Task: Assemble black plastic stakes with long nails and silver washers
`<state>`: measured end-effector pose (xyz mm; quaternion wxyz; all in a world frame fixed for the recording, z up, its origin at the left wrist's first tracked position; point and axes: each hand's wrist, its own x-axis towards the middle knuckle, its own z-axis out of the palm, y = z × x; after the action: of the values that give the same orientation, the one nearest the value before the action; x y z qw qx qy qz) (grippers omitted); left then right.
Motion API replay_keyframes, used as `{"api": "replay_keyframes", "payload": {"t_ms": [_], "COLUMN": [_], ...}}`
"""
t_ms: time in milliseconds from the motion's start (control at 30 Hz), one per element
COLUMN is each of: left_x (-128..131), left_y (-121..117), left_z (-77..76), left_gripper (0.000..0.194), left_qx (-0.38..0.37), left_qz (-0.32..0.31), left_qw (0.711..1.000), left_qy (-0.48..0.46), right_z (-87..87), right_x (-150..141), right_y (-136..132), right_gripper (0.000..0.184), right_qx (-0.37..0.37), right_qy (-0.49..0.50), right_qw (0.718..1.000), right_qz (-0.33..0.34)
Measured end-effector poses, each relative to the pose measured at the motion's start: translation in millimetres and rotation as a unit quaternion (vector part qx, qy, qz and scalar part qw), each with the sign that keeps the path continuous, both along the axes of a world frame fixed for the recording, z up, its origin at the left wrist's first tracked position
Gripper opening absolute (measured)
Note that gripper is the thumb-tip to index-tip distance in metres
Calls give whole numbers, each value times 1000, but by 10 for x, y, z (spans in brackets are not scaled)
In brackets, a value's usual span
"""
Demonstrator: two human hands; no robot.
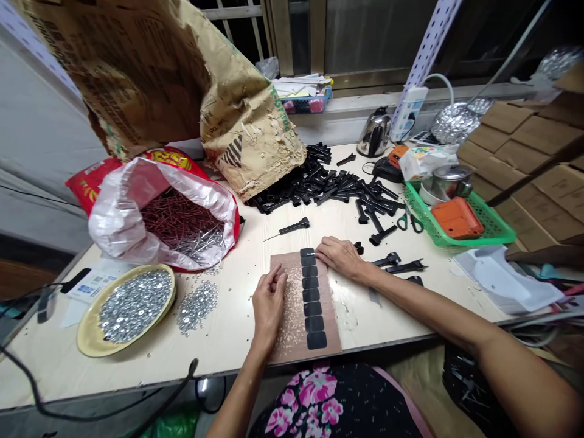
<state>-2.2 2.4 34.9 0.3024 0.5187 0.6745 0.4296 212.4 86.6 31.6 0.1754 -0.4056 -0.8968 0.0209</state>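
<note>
A brown board [292, 347] lies near the table's front edge, with a column of several black rounded squares [312, 308] on it and pale speckles to their left. My left hand [268, 301] is at the board's left edge, thumb and fingers drawn together; whatever they may hold is too small to make out. At the board's upper right is my right hand [341, 255], its bent fingertips close to the topmost square, where a small shiny sliver shows. Its fingers are closed, their contents hidden. Beyond the board lies a black plastic piece [294, 226] with a thin metal pin sticking out.
To the left are a yellow bowl of metal washers [137, 304], a loose washer pile [197, 306] and a bag of dark red nails [180, 222]. Black plastic pieces [337, 185] spill from a paper sack [246, 134]. Scissors [409, 222] and a green basket [497, 228] are right.
</note>
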Motion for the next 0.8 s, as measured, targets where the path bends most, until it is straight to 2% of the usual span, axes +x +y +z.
{"api": "replay_keyframes", "payload": {"t_ms": [67, 167, 200, 233, 333, 367, 467, 500, 533, 633, 733, 800], "left_x": [15, 35, 40, 44, 52, 55, 64, 67, 70, 78, 81, 82], "left_y": [9, 18, 19, 19, 18, 17, 16, 16, 17, 19, 19, 18], "left_z": [-31, -51, -51, -49, -39, -37, -32, -30, -28, -18, -4, 0], "left_gripper": [44, 46, 46, 46, 45, 45, 44, 45, 45, 45, 46, 46], "left_qx": [1, -3, -4, -5, 3, 6, 8, 7, 7, 6, -1, -4], "left_qz": [15, 34, 37, 38, 36, 35, 39, 40, 41, 43, 48, 50], "left_qw": [1000, 999, 999, 999, 999, 999, 999, 999, 999, 999, 999, 999], "left_qy": [15, 11, 11, 12, 28, 32, 29, 28, 27, 22, 17, 15], "right_z": [-59, -92, -88, -78, -45, -38, -29, -26, -22, 2, 27, 37], "right_x": [47, 115, 127, 132, 107, 92, 61, 61, 65, 94, 112, 110], "right_y": [-115, -299, -319, -314, -251, -251, -325, -341, -335, -189, -36, -43], "right_gripper": [27, 28, 27, 27, 29, 28, 29, 29, 29, 28, 28, 27], "right_qx": [20, 27, 21, 12, -22, -28, -16, -15, -20, -44, -43, -39], "right_qy": [-12, -26, -24, -16, 23, 27, -6, -15, -19, -26, -52, -63], "right_qw": [998, 979, 974, 975, 992, 993, 976, 975, 980, 997, 998, 997], "right_qz": [57, 200, 224, 221, 120, 107, 216, 223, 199, 51, 19, 15]}}
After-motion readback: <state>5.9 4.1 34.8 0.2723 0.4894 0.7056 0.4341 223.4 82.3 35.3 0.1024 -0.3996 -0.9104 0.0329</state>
